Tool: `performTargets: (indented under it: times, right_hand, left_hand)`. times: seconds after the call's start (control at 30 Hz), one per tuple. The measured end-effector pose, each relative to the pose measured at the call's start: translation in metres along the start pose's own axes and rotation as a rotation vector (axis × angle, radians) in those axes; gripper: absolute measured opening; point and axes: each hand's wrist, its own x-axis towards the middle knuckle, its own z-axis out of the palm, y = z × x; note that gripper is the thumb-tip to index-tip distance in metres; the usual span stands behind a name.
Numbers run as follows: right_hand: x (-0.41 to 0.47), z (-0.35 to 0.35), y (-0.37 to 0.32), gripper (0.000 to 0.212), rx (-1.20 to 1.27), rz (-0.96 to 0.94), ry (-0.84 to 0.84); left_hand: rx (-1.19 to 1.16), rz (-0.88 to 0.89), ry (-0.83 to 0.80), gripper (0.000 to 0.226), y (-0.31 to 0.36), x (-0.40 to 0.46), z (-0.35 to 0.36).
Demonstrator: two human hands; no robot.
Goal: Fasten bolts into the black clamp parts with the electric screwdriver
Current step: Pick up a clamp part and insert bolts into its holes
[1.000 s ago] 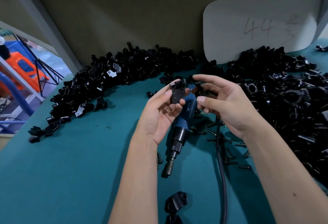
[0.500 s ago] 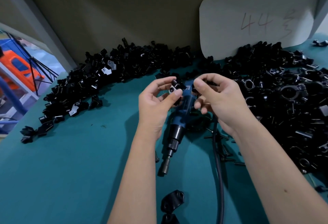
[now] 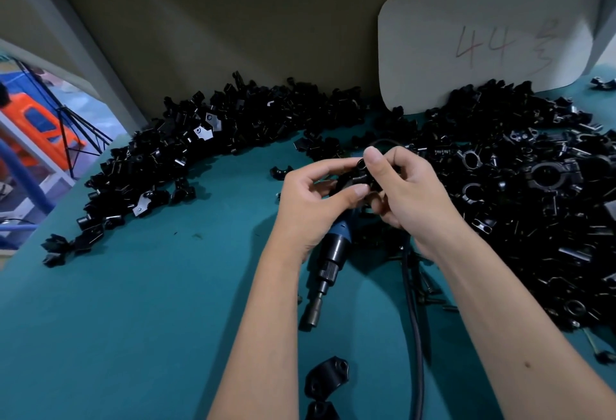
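A teal tabletop [image 3: 140,319] runs back to a drab wall, where a white card [image 3: 483,43] marked "44" leans; no bin or tray shows, so everything lies loose. Black clamp parts sit in two heaps, a left heap [image 3: 186,153] curving along the wall and a right heap [image 3: 533,206] spread wide, with loose bolts [image 3: 430,289] scattered near the right forearm. I have both hands raised together above the tabletop: my left hand [image 3: 310,203] has its grip closed, thumb and fingers pinching a small black clamp part [image 3: 358,176], and my right hand [image 3: 410,193] pinches the same piece from the other side, thumb on top. Whether a bolt is already between those fingers I cannot tell. The screwdriver [image 3: 330,259] lies on the tabletop under my hands, bit end toward me, its cable [image 3: 413,336] trailing near; nobody is holding it. Two more clamp pieces [image 3: 325,378] lie at the near edge. I judge the part to be light, rigid and hard, probably a bit slick, so it wants a firm pinch on its flat faces with the bolt hole left clear. The screwdriver looks heavier, best taken around the blue body.
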Motion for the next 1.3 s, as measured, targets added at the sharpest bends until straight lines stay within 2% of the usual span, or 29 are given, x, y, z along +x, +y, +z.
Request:
performTargets:
  times: [0.1, 0.2, 0.3, 0.37, 0.5, 0.6, 0.67, 0.8, 0.9, 1.07, 1.2, 1.3]
  right_hand:
    - [0.0, 0.001, -0.002, 0.049, -0.052, -0.087, 0.025]
    - [0.0, 0.001, 0.001, 0.054, -0.222, -0.195, 0.096]
    - [0.0, 0.002, 0.002, 0.041, -0.249, -0.281, 0.15]
    - [0.001, 0.003, 0.002, 0.03, -0.165, -0.276, 0.11]
    - [0.003, -0.001, 0.004, 0.011, 0.022, -0.199, -0.076]
    - [0.003, -0.006, 0.005, 0.031, 0.082, -0.207, -0.218]
    - [0.003, -0.007, 0.005, 0.037, 0.06, -0.218, -0.232]
    - [0.004, -0.007, 0.005, 0.038, -0.028, -0.272, -0.154]
    - [0.005, -0.009, 0.005, 0.036, 0.02, -0.28, -0.172]
    - [0.006, -0.012, 0.003, 0.035, 0.034, -0.329, -0.101]
    - [0.005, -0.014, 0.001, 0.036, 0.048, -0.319, -0.122]
    - [0.005, -0.014, 0.002, 0.038, 0.059, -0.3, -0.141]
  left_hand:
    - [-0.067, -0.027, 0.021, 0.031, 0.001, -0.001, 0.002]
    - [-0.088, -0.039, 0.039, 0.028, 0.002, -0.001, 0.004]
    - [-0.108, -0.033, 0.061, 0.025, 0.005, -0.001, 0.006]
    - [-0.116, -0.021, 0.072, 0.025, 0.005, -0.001, 0.007]
    - [-0.153, 0.014, 0.118, 0.031, 0.005, -0.001, 0.003]
    - [-0.219, -0.009, 0.156, 0.031, 0.004, 0.0, -0.001]
    - [-0.269, -0.046, 0.151, 0.029, 0.003, 0.0, -0.002]
    - [-0.365, -0.087, 0.124, 0.026, 0.006, -0.001, 0.0]
    - [-0.393, -0.12, 0.153, 0.025, 0.009, 0.0, 0.003]
    - [-0.466, -0.191, 0.193, 0.033, 0.015, 0.0, 0.012]
    - [-0.515, -0.218, 0.212, 0.026, 0.017, 0.0, 0.016]
    - [-0.51, -0.219, 0.221, 0.029, 0.016, -0.001, 0.014]
